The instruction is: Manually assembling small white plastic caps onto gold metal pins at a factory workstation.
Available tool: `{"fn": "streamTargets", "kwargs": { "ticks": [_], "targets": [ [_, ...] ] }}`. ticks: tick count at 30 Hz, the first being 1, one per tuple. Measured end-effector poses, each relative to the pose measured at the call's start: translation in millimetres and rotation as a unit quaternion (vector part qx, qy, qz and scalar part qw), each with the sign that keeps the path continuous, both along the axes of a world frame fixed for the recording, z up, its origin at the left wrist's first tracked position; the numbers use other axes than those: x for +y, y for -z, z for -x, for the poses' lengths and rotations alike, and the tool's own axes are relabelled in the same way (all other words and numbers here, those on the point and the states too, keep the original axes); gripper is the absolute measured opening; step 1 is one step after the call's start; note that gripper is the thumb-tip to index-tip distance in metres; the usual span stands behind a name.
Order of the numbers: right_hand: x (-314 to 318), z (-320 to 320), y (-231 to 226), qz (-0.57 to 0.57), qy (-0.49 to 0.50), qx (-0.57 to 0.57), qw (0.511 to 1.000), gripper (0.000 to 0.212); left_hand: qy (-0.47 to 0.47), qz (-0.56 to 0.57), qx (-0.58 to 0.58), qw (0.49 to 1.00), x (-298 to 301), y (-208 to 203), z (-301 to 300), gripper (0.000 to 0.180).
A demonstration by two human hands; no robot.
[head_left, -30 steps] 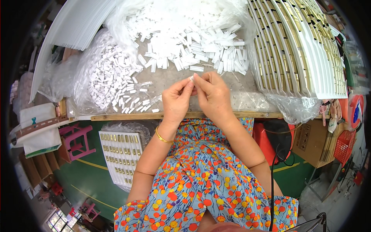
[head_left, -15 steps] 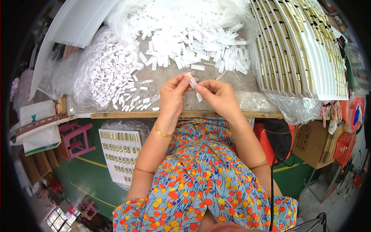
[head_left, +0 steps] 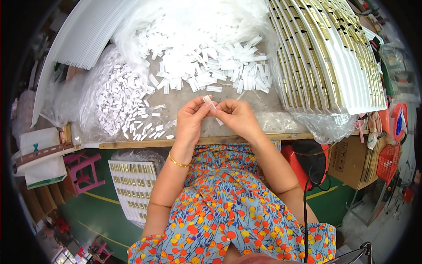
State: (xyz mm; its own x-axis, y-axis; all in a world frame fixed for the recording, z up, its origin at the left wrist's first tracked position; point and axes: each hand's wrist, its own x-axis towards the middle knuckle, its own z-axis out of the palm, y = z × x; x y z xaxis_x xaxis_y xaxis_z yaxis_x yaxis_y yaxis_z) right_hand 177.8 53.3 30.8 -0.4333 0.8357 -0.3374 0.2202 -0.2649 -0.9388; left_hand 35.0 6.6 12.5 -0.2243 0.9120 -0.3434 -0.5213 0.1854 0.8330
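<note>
In front of the table edge, both my hands meet over one small clear-and-white plastic piece [head_left: 209, 101]. My left hand [head_left: 189, 121], with a gold bangle at the wrist, pinches its upper part between thumb and fingers. My right hand [head_left: 239, 118] is closed at the lower end, thumb against fingertips. Below the right fingertips a short white piece [head_left: 219, 122] sticks out; whether it joins the upper one is hidden by the fingers. Beyond the hands lies a heap of longer translucent plastic pieces [head_left: 211, 66]. Left of it spreads a pile of short white pieces [head_left: 121, 99].
White trays with rows of gold parts [head_left: 307, 57] are stacked at the right. Stacked white sheets [head_left: 83, 39] stand at the far left. The wooden table edge [head_left: 132, 144] runs before me. Below it are another filled tray [head_left: 132, 189] and a pink stool [head_left: 83, 169].
The view has shifted, so the table sits slightly lower and further left in it. My hands have drawn a little closer together on the piece; both keep their pinch.
</note>
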Motion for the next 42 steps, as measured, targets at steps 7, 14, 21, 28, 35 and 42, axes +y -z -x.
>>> {"fn": "streamTargets", "kwargs": {
  "ticks": [7, 14, 21, 28, 35, 42],
  "targets": [
    [74.9, -18.0, 11.9, -0.375, 0.085, -0.233, 0.893, 0.02, -0.047, 0.077, 0.035, 0.995, -4.9, 3.8, 13.7, 0.022],
    [79.5, -0.9, 22.7, -0.428, 0.022, -0.343, 0.836, 0.023, -0.035, 0.075, 0.023, 0.996, -2.5, -2.3, 6.4, 0.024],
    [64.4, -18.5, 22.8, -0.41, 0.034, -0.249, 0.877, 0.02, -0.011, 0.068, -0.007, 0.998, -1.5, -0.9, 7.9, 0.024],
    [30.9, -16.6, 1.8, -0.43, -0.001, -0.177, 0.885, 0.018, 0.014, 0.03, -0.055, 0.998, 12.6, 1.2, 1.6, 0.024],
    [22.3, -13.1, 3.5, -0.348, -0.027, -0.081, 0.934, 0.021, 0.016, 0.016, -0.052, 0.998, 10.9, 3.2, 2.7, 0.021],
    [16.1, -11.2, 4.4, -0.367, -0.009, -0.036, 0.929, 0.021, 0.015, 0.012, -0.059, 0.998, 6.5, 2.6, 3.5, 0.019]
  ]
}}
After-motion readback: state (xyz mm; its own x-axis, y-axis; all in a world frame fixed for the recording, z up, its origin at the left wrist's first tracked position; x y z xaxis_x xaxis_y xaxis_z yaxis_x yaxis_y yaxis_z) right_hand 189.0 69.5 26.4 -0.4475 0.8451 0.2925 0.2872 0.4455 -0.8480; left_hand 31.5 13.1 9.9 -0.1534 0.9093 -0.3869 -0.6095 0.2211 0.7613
